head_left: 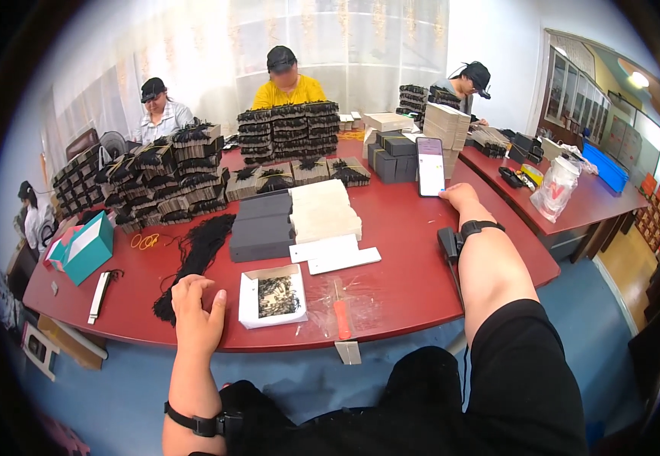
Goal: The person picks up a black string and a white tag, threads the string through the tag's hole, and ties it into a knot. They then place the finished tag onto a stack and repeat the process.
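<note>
My left hand is open near the front edge of the red table, thumb apart and fingers slightly bent, over the near end of a bundle of black cords. Beside it sits a small white box holding small dark pieces. My right hand reaches forward to the lower right corner of an upright phone with a lit screen; a fingertip meets that corner. The other fingers are mostly hidden, so whether they grip it I cannot tell. An orange-handled tool lies on clear plastic right of the box.
Mid-table are a dark grey stack, a cream stack and white strips. Tasselled bundles form high piles behind. A teal box and a white strip lie left. Several people sit around; a second table is right.
</note>
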`<control>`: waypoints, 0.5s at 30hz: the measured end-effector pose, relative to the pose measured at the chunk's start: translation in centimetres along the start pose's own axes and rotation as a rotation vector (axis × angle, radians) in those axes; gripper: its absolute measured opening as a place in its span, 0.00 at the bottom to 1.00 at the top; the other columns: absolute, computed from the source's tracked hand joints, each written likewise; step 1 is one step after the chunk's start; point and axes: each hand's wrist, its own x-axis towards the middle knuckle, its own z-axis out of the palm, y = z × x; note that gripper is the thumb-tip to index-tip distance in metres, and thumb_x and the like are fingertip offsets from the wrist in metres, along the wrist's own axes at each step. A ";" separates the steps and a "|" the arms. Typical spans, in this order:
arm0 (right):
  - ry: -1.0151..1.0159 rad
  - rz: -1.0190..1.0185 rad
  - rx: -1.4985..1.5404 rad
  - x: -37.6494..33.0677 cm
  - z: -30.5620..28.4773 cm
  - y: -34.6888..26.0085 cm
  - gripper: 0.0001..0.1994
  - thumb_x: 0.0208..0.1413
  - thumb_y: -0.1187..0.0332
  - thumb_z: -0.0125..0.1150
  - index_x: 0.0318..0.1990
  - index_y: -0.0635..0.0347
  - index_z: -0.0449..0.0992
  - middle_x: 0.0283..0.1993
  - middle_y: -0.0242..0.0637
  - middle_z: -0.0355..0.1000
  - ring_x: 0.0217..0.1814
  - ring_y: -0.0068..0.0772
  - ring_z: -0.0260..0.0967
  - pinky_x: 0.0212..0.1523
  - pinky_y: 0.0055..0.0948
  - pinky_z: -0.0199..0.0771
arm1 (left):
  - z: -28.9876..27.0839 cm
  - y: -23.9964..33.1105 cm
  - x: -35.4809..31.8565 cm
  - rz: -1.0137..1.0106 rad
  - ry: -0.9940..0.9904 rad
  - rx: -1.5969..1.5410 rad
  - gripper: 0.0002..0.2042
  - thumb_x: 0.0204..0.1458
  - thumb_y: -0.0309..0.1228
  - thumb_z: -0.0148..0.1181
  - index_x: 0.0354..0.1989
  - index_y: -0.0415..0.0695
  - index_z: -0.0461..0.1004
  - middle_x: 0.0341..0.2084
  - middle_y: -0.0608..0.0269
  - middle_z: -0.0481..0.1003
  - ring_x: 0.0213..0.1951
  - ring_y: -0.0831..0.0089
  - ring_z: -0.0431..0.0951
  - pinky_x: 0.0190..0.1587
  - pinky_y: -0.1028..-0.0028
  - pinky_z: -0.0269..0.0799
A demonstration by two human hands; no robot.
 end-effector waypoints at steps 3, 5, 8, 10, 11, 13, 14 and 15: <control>-0.034 -0.010 -0.006 1.0 -0.4 1.1 0.19 0.39 0.55 0.69 0.35 0.60 0.80 0.36 0.40 0.77 0.41 0.37 0.74 0.46 0.29 0.70 | 0.0 0.3 0.1 0.019 0.005 -0.008 0.11 0.44 0.27 0.61 0.36 0.42 0.70 0.41 0.58 0.68 0.48 0.59 0.65 0.52 0.63 0.59; -0.052 -0.020 -0.015 1.1 -0.2 1.4 0.19 0.39 0.55 0.68 0.35 0.60 0.80 0.36 0.40 0.77 0.41 0.38 0.74 0.46 0.29 0.69 | 0.0 0.4 0.1 0.020 0.003 -0.008 0.11 0.44 0.27 0.61 0.36 0.42 0.70 0.41 0.58 0.68 0.47 0.59 0.65 0.51 0.63 0.59; 0.038 -0.045 -0.041 0.3 0.3 0.4 0.19 0.40 0.54 0.67 0.34 0.60 0.80 0.37 0.40 0.77 0.42 0.38 0.74 0.47 0.30 0.69 | -0.1 0.2 0.0 0.030 0.012 -0.004 0.10 0.44 0.27 0.61 0.35 0.42 0.70 0.41 0.58 0.69 0.47 0.59 0.65 0.51 0.63 0.59; -0.072 0.035 -0.023 -0.7 -0.4 -0.7 0.19 0.40 0.56 0.68 0.39 0.56 0.80 0.42 0.41 0.76 0.47 0.40 0.72 0.51 0.34 0.68 | -0.2 0.2 0.0 0.019 0.002 0.002 0.10 0.44 0.26 0.61 0.35 0.42 0.70 0.40 0.58 0.69 0.47 0.59 0.65 0.51 0.63 0.59; -0.071 0.038 -0.024 -0.7 -0.5 -0.7 0.19 0.40 0.56 0.68 0.39 0.56 0.80 0.42 0.41 0.76 0.47 0.40 0.72 0.51 0.34 0.68 | -0.2 0.2 0.0 0.021 0.000 0.000 0.10 0.44 0.26 0.61 0.35 0.42 0.70 0.40 0.58 0.69 0.47 0.59 0.65 0.51 0.63 0.59; -0.081 0.019 -0.045 -0.6 -0.7 -0.6 0.19 0.40 0.56 0.68 0.39 0.56 0.80 0.43 0.41 0.76 0.48 0.40 0.72 0.52 0.34 0.67 | -0.1 0.1 0.0 0.024 0.003 0.004 0.10 0.44 0.26 0.61 0.34 0.42 0.70 0.40 0.58 0.69 0.46 0.59 0.66 0.51 0.63 0.59; -0.078 0.022 -0.044 -0.5 -0.7 -0.2 0.19 0.40 0.56 0.68 0.39 0.56 0.80 0.43 0.41 0.76 0.48 0.40 0.72 0.52 0.34 0.67 | 0.0 0.1 0.1 0.027 0.002 0.002 0.10 0.44 0.26 0.61 0.34 0.42 0.70 0.40 0.58 0.69 0.46 0.59 0.66 0.51 0.63 0.59; -0.029 -0.001 -0.036 -0.4 -0.5 0.0 0.19 0.40 0.55 0.67 0.37 0.57 0.80 0.39 0.41 0.76 0.45 0.39 0.73 0.49 0.32 0.68 | 0.1 0.2 0.1 0.027 0.002 -0.003 0.10 0.43 0.26 0.61 0.34 0.42 0.70 0.40 0.58 0.69 0.46 0.59 0.66 0.51 0.63 0.59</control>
